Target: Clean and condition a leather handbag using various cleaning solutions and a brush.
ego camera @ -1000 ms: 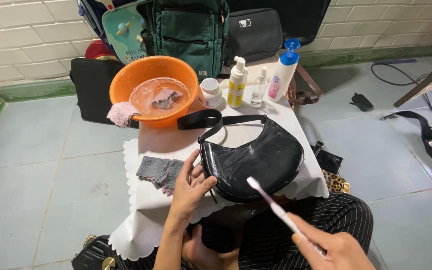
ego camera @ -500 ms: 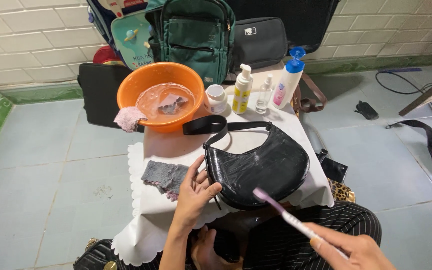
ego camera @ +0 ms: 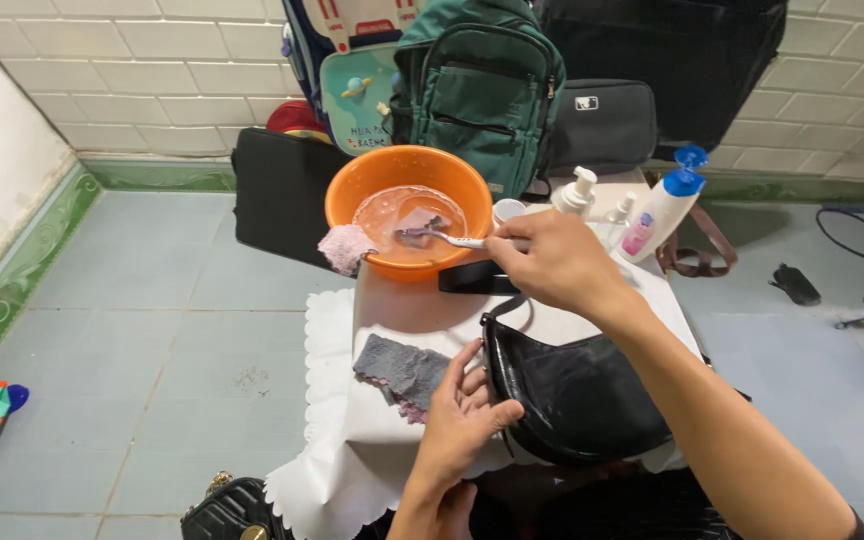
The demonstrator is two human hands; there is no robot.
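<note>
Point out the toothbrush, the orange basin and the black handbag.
toothbrush [ego camera: 444, 239], head view, on its white handle over the basin.
orange basin [ego camera: 347, 193], head view, on its left rim.
black handbag [ego camera: 577, 400], head view, on its front panel.

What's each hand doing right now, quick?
Left hand: grip on the edge of the black handbag, thumb over it.
Right hand: closed on a toothbrush, its head dipped in the orange basin.
</note>
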